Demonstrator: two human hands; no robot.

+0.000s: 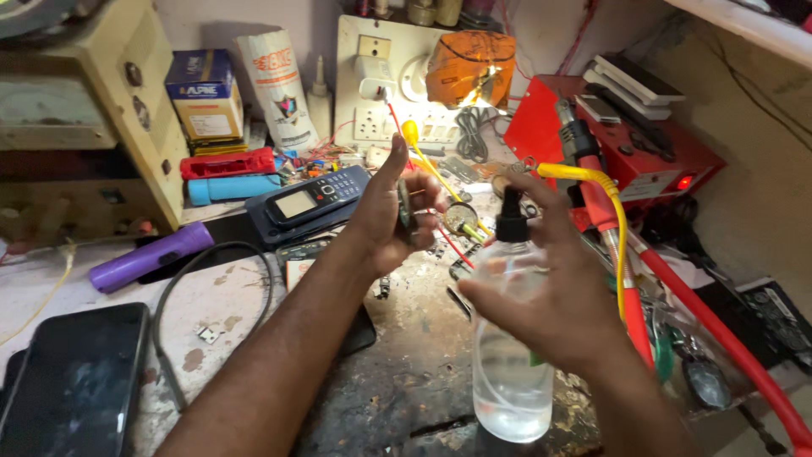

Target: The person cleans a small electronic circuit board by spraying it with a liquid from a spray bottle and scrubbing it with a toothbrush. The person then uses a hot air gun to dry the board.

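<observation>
Head view: the left hand [385, 216] is raised over the stained workbench [397, 381], fingers curled round a small dark flat part [405, 211] held edge-on to the camera, thumb up; what the part is cannot be told, it is too small and half hidden by the palm. The right hand [554, 296] is wrapped round the neck of a clear pump bottle [510, 372], its black nozzle [511, 218] standing just above the fingers and turned toward the part.

Taking the bottle as the landmark: the part sits up and to its left, near the nozzle but not touching it; a keypad phone [309, 203] lies farther left and beyond; a purple torch [150, 256] and a black smartphone [72, 381] are well off to the left; a red hose [719, 338] and a yellow cable [617, 228] run close by on the right.

To do this well, as I judge it, keep the bottle upright and steady, aim the nozzle squarely at the part's face, and press lightly; the liquid looks low, and a hard pump could spray the electronics beyond.
</observation>
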